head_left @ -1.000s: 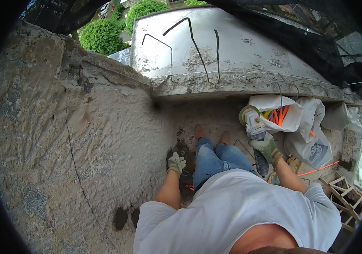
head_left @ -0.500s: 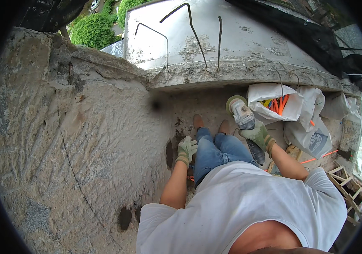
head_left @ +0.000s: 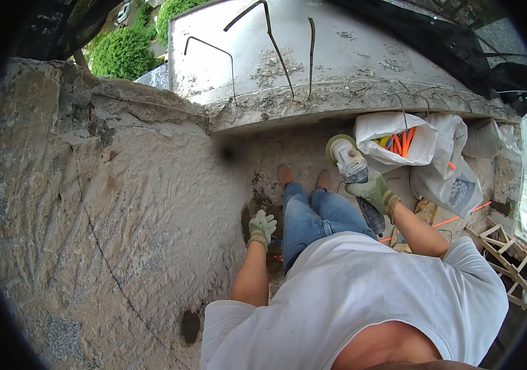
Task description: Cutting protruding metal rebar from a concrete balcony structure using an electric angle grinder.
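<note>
My right hand [head_left: 374, 190], in a pale green work glove, is wrapped around the body of an angle grinder [head_left: 350, 161]. The grinder has a round greenish disc [head_left: 332, 148] at its far end, and its dark rear part [head_left: 371, 217] shows below my hand, beside my right thigh. A cloudy, dusty cover sits around its head. My left hand [head_left: 262, 227], gloved alike, hangs beside my left hip close to the rough concrete wall [head_left: 146, 203]. Its fingers are loosely apart with nothing seen in them. A dark line [head_left: 104, 251] runs down the wall.
White sacks [head_left: 442, 185] stand at the right, one holding orange and yellow pieces [head_left: 401, 145]. Bent rebar [head_left: 271, 37] rises from the concrete ledge [head_left: 337, 108] ahead. An orange cord [head_left: 461, 216] and a wooden frame [head_left: 510, 253] lie to the right. Dark netting [head_left: 461, 55] hangs beyond.
My left hand has shifted slightly left, its fingers loosening and pointing more forward. The grinder stays in my right hand, moved a little. The whole view has tilted slightly.
</note>
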A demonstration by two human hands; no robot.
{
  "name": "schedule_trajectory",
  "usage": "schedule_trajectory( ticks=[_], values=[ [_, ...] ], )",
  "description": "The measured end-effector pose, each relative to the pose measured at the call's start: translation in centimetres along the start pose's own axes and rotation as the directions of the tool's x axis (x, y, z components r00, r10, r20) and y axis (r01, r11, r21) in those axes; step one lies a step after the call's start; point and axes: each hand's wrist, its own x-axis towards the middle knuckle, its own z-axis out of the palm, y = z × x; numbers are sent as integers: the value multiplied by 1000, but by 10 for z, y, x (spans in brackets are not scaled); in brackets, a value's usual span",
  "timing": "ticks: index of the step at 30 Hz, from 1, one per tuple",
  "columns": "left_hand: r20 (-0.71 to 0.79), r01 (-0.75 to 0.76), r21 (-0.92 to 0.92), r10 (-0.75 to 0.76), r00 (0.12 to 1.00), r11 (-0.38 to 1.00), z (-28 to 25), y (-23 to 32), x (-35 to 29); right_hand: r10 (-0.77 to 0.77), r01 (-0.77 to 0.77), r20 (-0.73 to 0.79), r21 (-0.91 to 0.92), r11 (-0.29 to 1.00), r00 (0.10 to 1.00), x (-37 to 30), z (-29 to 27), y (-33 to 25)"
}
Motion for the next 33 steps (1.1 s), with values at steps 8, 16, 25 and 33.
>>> schedule_trajectory(
  ticks=[8, 16, 25, 33],
  values=[
    [5, 29, 10, -29, 1000, 1000, 3, -11, -3, -17, 17, -29, -13, 1000, 999, -5, 8, 1],
    [3, 14, -6, -14, 1000, 1000, 7, -19, 0, -27, 31, -58, 63, 998, 998, -9, 11, -1],
    [15, 32, -62, -31, 999, 998, 4, -30, 2, -82, 81, -14, -63, 995, 997, 1, 10, 3],
    [72, -4, -127, 13, 997, 992, 32, -27, -30, -163, 164, 71, -11, 986, 984, 26, 24, -4]
  ],
)
